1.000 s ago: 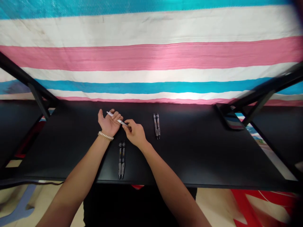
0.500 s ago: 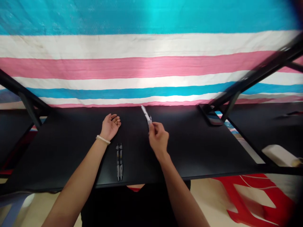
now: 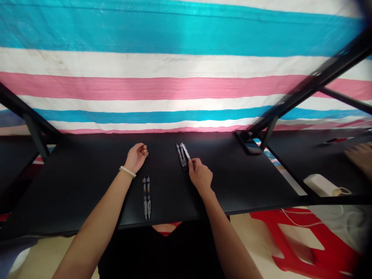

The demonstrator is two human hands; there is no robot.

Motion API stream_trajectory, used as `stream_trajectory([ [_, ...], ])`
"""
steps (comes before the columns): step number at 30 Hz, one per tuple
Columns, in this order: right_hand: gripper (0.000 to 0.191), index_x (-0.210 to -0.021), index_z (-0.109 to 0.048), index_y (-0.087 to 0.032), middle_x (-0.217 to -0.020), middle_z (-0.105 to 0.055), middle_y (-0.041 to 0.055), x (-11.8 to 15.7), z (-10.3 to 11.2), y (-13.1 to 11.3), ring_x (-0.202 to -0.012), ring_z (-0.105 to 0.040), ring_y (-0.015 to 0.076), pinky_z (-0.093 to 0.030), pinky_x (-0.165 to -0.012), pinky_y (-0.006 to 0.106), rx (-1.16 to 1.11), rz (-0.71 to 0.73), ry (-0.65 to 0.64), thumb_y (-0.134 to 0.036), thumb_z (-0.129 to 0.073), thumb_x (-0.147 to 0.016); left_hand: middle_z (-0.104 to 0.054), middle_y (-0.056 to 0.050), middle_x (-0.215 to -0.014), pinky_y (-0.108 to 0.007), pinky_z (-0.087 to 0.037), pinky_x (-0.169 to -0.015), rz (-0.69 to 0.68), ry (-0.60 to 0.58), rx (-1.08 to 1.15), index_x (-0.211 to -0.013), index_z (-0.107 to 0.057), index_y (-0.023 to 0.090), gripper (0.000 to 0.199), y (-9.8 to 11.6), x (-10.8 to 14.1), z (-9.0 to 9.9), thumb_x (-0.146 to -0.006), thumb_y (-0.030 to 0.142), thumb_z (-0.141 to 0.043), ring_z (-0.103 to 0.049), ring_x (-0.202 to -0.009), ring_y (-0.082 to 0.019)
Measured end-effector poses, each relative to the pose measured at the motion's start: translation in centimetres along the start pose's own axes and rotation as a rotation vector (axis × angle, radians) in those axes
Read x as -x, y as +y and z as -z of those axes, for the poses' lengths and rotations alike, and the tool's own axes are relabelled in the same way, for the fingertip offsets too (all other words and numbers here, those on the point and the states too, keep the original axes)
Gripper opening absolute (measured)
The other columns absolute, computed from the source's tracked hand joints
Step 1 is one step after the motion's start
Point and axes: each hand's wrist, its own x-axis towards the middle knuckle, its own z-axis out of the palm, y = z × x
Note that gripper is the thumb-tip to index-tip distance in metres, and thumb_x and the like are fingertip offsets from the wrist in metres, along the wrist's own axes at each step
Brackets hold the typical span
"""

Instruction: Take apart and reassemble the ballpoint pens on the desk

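A white pen (image 3: 186, 151) is pinched in my right hand (image 3: 200, 174), its far end pointing away from me. Just left of it, two dark grey pens (image 3: 180, 157) lie side by side on the black table; the white pen is close alongside them, and I cannot tell whether they touch. My left hand (image 3: 137, 157) rests on the table with its fingers curled in and nothing seen in them, a pale beaded bracelet (image 3: 128, 171) on the wrist. Nearer to me, two more grey and black pens (image 3: 147, 197) lie parallel, close to the front edge.
A phone (image 3: 248, 142) lies at the back right by a black slanted frame bar (image 3: 302, 99). Past the gap, a white adapter (image 3: 322, 185) and another person's hand (image 3: 360, 157) are on the neighbouring table. A striped sheet (image 3: 162, 88) hangs behind. Below right is a red stool (image 3: 305, 240).
My right hand has moved slightly right and nearer, the white pen now tilted beside the two dark pens. My left hand's fingers have curled in more. Another person's hand has appeared at right.
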Motion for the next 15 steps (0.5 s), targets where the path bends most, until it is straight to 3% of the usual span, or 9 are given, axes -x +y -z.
stream_trajectory([
  [15,0.031,-0.116,-0.061,-0.022,-0.077,-0.07,0.0044,0.25,-0.53,0.29,-0.067,-0.063,0.0186,-0.025,-0.058,0.027,-0.025,0.06,0.036,-0.042,-0.044,-0.1,-0.058,0.0,-0.062,-0.019,-0.042,-0.052,-0.045,-0.026,-0.037,-0.067,-0.056,0.014,0.012,-0.41,-0.07,0.14,-0.073,0.013,-0.066,-0.05,-0.051,-0.006],
])
